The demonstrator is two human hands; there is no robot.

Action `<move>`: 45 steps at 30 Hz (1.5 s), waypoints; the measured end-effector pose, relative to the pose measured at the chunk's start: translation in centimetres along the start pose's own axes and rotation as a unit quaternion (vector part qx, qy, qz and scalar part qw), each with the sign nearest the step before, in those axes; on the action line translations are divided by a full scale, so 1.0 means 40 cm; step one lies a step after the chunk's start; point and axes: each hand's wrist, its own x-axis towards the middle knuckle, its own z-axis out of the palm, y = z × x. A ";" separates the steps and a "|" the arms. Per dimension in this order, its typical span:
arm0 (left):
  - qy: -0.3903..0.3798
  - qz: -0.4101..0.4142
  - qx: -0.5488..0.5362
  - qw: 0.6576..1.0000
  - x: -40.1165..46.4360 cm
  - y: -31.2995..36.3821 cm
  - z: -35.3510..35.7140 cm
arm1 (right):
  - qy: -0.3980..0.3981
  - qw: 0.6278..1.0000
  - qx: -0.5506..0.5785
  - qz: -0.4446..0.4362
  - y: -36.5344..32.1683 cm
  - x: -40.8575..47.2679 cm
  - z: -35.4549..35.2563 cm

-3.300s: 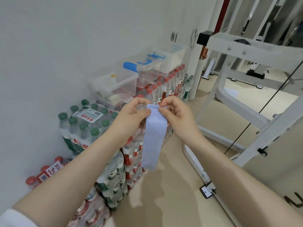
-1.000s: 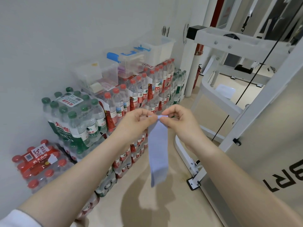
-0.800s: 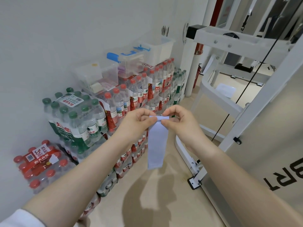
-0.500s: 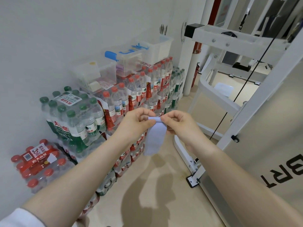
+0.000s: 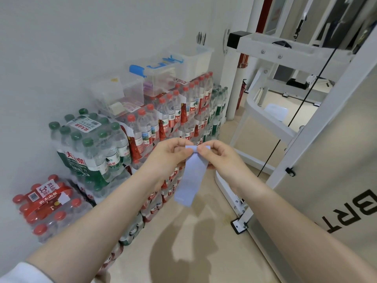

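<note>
A person's left hand [image 5: 171, 155] and right hand [image 5: 219, 155] are pinching the top edge of a pale blue strip [image 5: 190, 176], letting it hang at chest height beside stacked water bottles [image 5: 91, 152], seemingly to roll it.

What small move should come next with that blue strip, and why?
Probably roll the top another turn downward: the left hand and right hand pinch the blue strip at its top edge, which looks curled over, while the rest hangs loose.
</note>
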 end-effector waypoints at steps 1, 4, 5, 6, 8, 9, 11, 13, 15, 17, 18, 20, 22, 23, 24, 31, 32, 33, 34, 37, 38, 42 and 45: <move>0.003 0.009 0.001 1.000 -0.001 0.003 0.001 | 0.005 1.000 -0.007 0.001 0.001 -0.001 0.001; 0.019 0.025 0.007 0.999 0.000 0.007 0.004 | 0.037 0.999 -0.011 -0.014 -0.002 -0.002 0.004; 0.022 0.025 0.005 0.999 0.001 0.006 0.005 | 0.044 0.999 -0.010 -0.021 -0.002 -0.001 0.004; 0.022 0.020 -0.001 1.000 0.002 0.004 0.007 | 0.047 0.998 -0.009 -0.028 -0.002 -0.001 0.005; 0.010 -0.006 -0.019 1.000 0.001 0.001 0.010 | 0.046 0.998 -0.010 -0.040 -0.002 -0.003 0.004; 0.004 -0.020 -0.025 0.999 -0.001 0.001 0.010 | 0.044 0.998 -0.010 -0.047 -0.002 -0.005 0.003; -0.002 -0.035 -0.017 0.999 -0.002 -0.002 0.008 | 0.036 0.998 -0.005 -0.052 -0.002 -0.012 0.000; 0.004 -0.025 -0.008 1.000 -0.003 -0.004 0.007 | 0.018 0.999 0.010 -0.050 -0.001 -0.018 -0.002; 0.010 -0.008 -0.014 1.000 -0.005 -0.003 0.008 | 0.001 0.999 0.028 -0.040 -0.004 -0.022 -0.005; 0.016 0.005 -0.017 1.000 -0.002 -0.005 0.008 | -0.008 0.999 0.049 -0.016 -0.007 -0.023 -0.009; 0.017 0.011 -0.017 1.000 0.000 -0.006 0.007 | -0.010 0.998 0.055 -0.001 -0.010 -0.024 -0.011; 0.014 0.017 -0.016 1.000 -0.001 -0.007 0.007 | -0.010 0.999 0.051 0.015 -0.010 -0.024 -0.011; 0.012 0.016 -0.021 1.000 -0.002 -0.011 0.008 | 0.002 0.999 0.042 0.010 -0.006 -0.022 -0.007; 0.011 0.010 -0.029 0.999 0.000 -0.014 0.009 | 0.010 0.999 0.036 0.001 -0.003 -0.021 -0.006; 0.011 0.001 -0.040 0.999 0.001 -0.016 0.011 | 0.017 0.999 0.033 -0.009 0.001 -0.020 -0.005; 0.011 -0.045 -0.017 0.999 -0.001 -0.018 0.011 | 0.019 0.998 0.027 -0.053 0.008 -0.021 -0.010; 0.017 -0.038 -0.018 0.999 -0.003 -0.018 0.011 | 0.015 0.998 0.033 -0.050 0.009 -0.020 -0.008; 0.022 -0.032 -0.020 0.999 -0.004 -0.018 0.010 | 0.009 0.998 0.043 -0.043 0.011 -0.018 -0.007; 0.024 -0.025 -0.023 0.999 -0.005 -0.015 0.011 | 0.004 0.998 0.056 -0.030 0.013 -0.017 -0.006; 0.034 0.002 -0.008 0.999 0.000 -0.009 0.007 | -0.008 0.996 0.084 0.017 0.012 -0.018 -0.008; 0.037 0.009 0.008 0.999 0.002 -0.007 0.006 | -0.011 0.997 0.079 0.023 0.009 -0.019 -0.009; 0.031 0.032 0.041 0.998 0.002 -0.006 0.010 | 0.000 0.999 0.050 0.005 0.012 -0.012 -0.014; -0.007 -0.012 0.012 1.000 0.003 -0.005 0.015 | -0.008 0.997 0.081 -0.015 0.015 -0.009 -0.022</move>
